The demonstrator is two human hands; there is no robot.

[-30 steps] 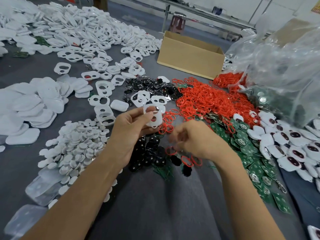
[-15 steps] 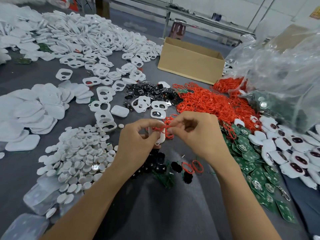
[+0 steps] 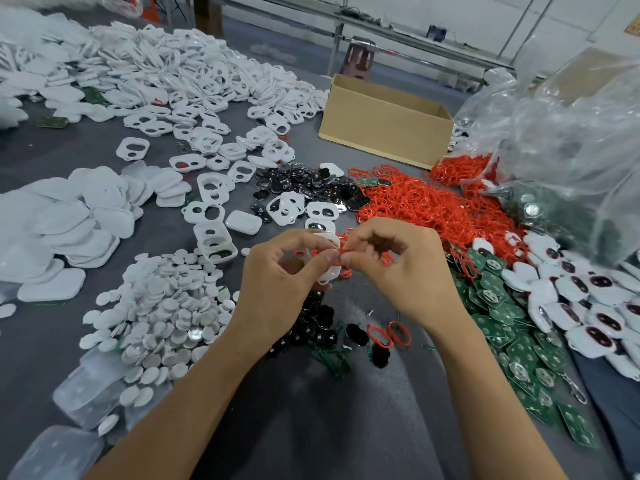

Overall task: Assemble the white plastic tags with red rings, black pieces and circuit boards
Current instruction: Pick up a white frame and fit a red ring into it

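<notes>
Head view: I see the left hand gripping a white oval plastic tag between thumb and curled fingers, well in front of the open brown cardboard box. The right hand pinches a thin red ring against the tag's right edge. A heap of loose red rings lies just in front of the box. The print on the green circuit boards is too small for me to read.

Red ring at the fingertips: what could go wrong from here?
1. The thin ring, pinched by the right hand against the tag that the left hand holds, may slip or seat crooked.
2. If dropped, it could be lost among the black pieces under the hands.
</notes>
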